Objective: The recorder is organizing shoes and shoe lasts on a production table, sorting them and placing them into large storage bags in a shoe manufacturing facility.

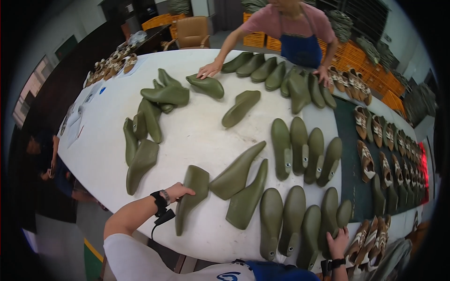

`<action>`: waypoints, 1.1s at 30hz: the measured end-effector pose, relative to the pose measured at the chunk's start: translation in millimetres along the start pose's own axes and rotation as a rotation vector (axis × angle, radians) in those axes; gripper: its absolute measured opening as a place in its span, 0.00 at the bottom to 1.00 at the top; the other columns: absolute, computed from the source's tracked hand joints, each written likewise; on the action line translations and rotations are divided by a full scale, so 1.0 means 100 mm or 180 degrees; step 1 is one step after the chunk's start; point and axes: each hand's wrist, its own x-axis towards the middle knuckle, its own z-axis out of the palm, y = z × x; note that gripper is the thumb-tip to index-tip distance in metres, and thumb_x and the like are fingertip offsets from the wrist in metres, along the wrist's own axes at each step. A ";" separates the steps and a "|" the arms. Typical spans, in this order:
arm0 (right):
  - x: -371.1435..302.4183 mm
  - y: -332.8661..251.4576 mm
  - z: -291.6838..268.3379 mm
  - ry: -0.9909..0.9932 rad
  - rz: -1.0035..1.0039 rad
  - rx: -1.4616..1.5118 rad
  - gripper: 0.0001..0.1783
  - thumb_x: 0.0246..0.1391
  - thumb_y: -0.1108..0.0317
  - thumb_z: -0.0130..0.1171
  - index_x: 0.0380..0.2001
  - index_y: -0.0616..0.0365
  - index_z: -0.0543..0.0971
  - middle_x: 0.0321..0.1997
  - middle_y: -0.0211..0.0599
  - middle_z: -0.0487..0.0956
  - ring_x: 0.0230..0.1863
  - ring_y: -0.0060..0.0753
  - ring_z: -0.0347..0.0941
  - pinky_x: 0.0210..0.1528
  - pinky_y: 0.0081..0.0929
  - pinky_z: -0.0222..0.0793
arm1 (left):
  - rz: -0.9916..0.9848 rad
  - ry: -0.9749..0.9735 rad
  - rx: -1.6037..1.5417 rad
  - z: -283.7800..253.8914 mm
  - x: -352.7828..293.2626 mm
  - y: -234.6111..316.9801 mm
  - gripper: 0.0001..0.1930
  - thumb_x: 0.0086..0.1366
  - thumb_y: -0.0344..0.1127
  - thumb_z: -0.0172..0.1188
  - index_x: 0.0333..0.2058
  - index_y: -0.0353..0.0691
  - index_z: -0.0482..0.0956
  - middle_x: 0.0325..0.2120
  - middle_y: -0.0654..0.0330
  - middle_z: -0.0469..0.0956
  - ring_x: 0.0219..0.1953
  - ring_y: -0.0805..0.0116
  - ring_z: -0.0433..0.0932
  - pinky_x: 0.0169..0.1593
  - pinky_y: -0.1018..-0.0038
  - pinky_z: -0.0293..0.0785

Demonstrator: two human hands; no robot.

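Observation:
My left hand [178,191] grips an olive-green shoe last [194,185] at the near edge of the white table, its thumb lying across the side. Just right of it, two more shoe lasts [238,171] lie on their sides. At the near right my right hand [338,242] is closed round the lower end of a shoe last [344,213], the outermost of a near row; its fingertips are partly hidden. Beside it in that row stand several lasts [291,218], soles up. Behind them is a second sole-up row [298,140].
Across the table, a co-worker's hand [210,70] touches a last [206,86]; the other rests by a far row of lasts [262,70]. More lasts [143,161] lie at left. On the right, a dark green conveyor belt [349,164] carries brown-and-white shoes [365,161] and lasts.

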 end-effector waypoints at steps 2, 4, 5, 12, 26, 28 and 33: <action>0.04 -0.01 0.01 0.0009 0.0024 -0.0004 0.30 0.36 0.57 0.65 0.41 0.65 0.74 0.49 0.56 0.70 0.58 0.54 0.59 0.57 0.44 0.55 | 0.0295 -0.0029 -0.0334 0.02 -0.12 0.07 0.26 0.52 0.41 0.63 0.47 0.37 0.69 0.41 0.59 0.73 0.42 0.69 0.73 0.46 0.69 0.71; 0.04 -0.03 0.02 0.0061 -0.0087 -0.0021 0.30 0.35 0.55 0.65 0.41 0.64 0.75 0.47 0.54 0.72 0.58 0.52 0.59 0.57 0.44 0.54 | 0.0896 0.0078 -0.1085 0.03 -0.35 0.20 0.21 0.55 0.39 0.60 0.47 0.41 0.70 0.41 0.62 0.74 0.43 0.71 0.73 0.45 0.69 0.72; 0.04 0.01 0.05 0.0143 -0.0110 -0.0055 0.29 0.35 0.54 0.64 0.40 0.64 0.75 0.46 0.49 0.74 0.58 0.51 0.59 0.56 0.44 0.54 | 0.1124 0.0356 -0.1322 0.00 -0.37 0.28 0.19 0.55 0.37 0.59 0.47 0.43 0.70 0.41 0.63 0.74 0.44 0.70 0.73 0.46 0.69 0.72; 0.10 0.10 0.13 0.0173 -0.0277 -0.0017 0.28 0.36 0.53 0.63 0.39 0.63 0.77 0.43 0.41 0.76 0.57 0.49 0.60 0.56 0.45 0.54 | 0.3129 0.0808 -0.3591 0.07 -0.47 0.67 0.23 0.57 0.33 0.60 0.51 0.43 0.65 0.45 0.64 0.70 0.48 0.68 0.68 0.53 0.61 0.65; 0.04 0.09 0.23 0.0186 -0.0165 0.0005 0.29 0.34 0.55 0.64 0.39 0.66 0.75 0.45 0.49 0.73 0.58 0.52 0.58 0.57 0.46 0.54 | 0.2528 0.2206 0.0073 0.33 1.03 0.34 0.39 0.43 0.32 0.59 0.58 0.43 0.58 0.42 0.44 0.74 0.45 0.51 0.74 0.50 0.66 0.70; 0.05 0.13 0.20 0.0184 -0.0060 -0.0018 0.30 0.34 0.55 0.64 0.39 0.67 0.74 0.47 0.53 0.71 0.58 0.53 0.57 0.57 0.46 0.54 | 0.2409 0.2051 0.0043 0.63 1.00 0.41 0.39 0.43 0.31 0.59 0.59 0.42 0.59 0.44 0.45 0.74 0.46 0.52 0.74 0.50 0.67 0.70; 0.15 0.20 0.20 0.0044 -0.0018 -0.0183 0.30 0.38 0.57 0.64 0.42 0.69 0.71 0.54 0.59 0.65 0.56 0.56 0.60 0.57 0.42 0.57 | 0.2438 0.1064 0.0299 0.89 0.61 0.42 0.40 0.47 0.34 0.59 0.61 0.42 0.55 0.48 0.41 0.71 0.50 0.50 0.72 0.53 0.67 0.67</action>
